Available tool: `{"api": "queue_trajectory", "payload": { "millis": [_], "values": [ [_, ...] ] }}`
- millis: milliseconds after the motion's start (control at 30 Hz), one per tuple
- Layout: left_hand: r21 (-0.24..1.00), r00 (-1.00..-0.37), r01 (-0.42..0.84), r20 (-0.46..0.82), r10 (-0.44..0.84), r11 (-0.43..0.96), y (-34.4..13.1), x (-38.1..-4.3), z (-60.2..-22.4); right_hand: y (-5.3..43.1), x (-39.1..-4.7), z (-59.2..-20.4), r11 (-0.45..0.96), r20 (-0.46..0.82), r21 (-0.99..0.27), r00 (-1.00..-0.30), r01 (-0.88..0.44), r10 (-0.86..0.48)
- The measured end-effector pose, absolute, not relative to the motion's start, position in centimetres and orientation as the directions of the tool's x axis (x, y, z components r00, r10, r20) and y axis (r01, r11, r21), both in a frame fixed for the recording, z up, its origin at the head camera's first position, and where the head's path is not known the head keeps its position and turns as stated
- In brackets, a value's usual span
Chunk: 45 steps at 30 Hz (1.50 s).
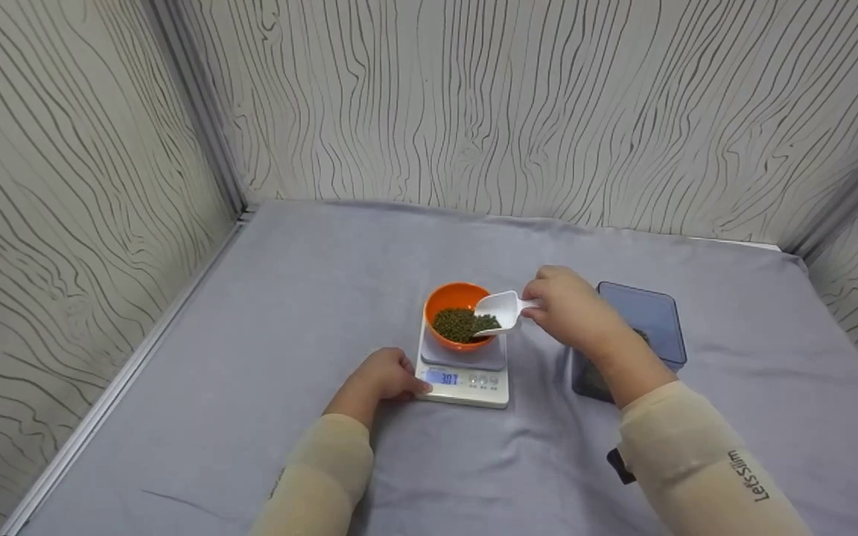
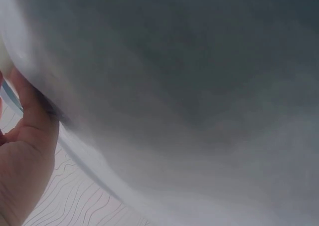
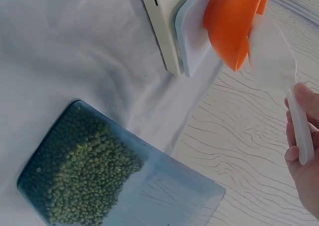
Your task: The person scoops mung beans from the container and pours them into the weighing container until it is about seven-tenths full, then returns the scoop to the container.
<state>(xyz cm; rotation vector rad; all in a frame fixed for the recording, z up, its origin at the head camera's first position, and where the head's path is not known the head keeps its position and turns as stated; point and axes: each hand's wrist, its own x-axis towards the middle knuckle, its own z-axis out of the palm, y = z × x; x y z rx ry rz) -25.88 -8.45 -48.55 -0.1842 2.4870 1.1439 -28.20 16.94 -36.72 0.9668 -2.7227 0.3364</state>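
Observation:
My right hand (image 1: 569,309) holds a white scoop (image 1: 501,307) by its handle, with thumb and fingers around it in the right wrist view. The scoop tilts down over the right side of an orange bowl (image 1: 450,295), its lip among small green beans (image 1: 453,324) that look like mung beans. Beneath the bowl is a white kitchen scale (image 1: 466,395) with a lit display. At its front left corner my left hand (image 1: 386,374) grips the edge, thumb on top and the other fingers curled, partly hidden. The left wrist view shows that hand (image 2: 30,151) beside a blurred grey surface.
Right of the scale stands a clear bluish plastic container (image 1: 641,301), partly behind my right forearm. More green beans (image 3: 89,171) lie in it. A small black object (image 1: 620,466) sits by the right sleeve. Wood-patterned walls (image 1: 466,104) enclose the grey cloth-covered table (image 1: 287,298).

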Motion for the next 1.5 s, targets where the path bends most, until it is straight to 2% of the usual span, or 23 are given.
{"api": "queue_trajectory", "payload": {
  "millis": [300,500,733,933,1167,1500],
  "values": [
    [0.711,-0.909,-0.298,-0.415,0.037,0.637,-8.4,-25.9,-48.5,16.3,-27.8,-36.1,0.743,0.299,0.037,-0.702,-0.668,-0.646],
    [0.707,-0.912,-0.285,-0.408,0.043,0.647,-8.5,-25.9,-48.5,16.3,-27.6,-35.7,0.738,0.316,0.039,-0.692,-0.674,-0.649],
    [0.708,-0.914,-0.278,-0.402,0.047,0.649,-8.6,-25.9,-48.8,17.1,-27.7,-35.9,0.705,0.385,-0.014,-0.654,-0.709,-0.65],
    [0.699,-0.912,-0.285,-0.408,0.039,0.656,-8.6,-25.9,-48.5,18.5,-27.8,-35.4,0.735,0.381,-0.064,-0.697,-0.675,-0.607],
    [0.692,-0.909,-0.286,-0.414,0.04,0.663,-8.5,-25.9,-48.5,21.1,-27.5,-34.2,0.737,0.449,-0.098,-0.691,-0.668,-0.567],
    [0.7,-0.911,-0.279,-0.41,0.049,0.658,-8.5,-25.9,-48.6,25.0,-26.2,-31.4,0.83,0.362,-0.167,-0.816,-0.533,-0.451]
  ]
}}
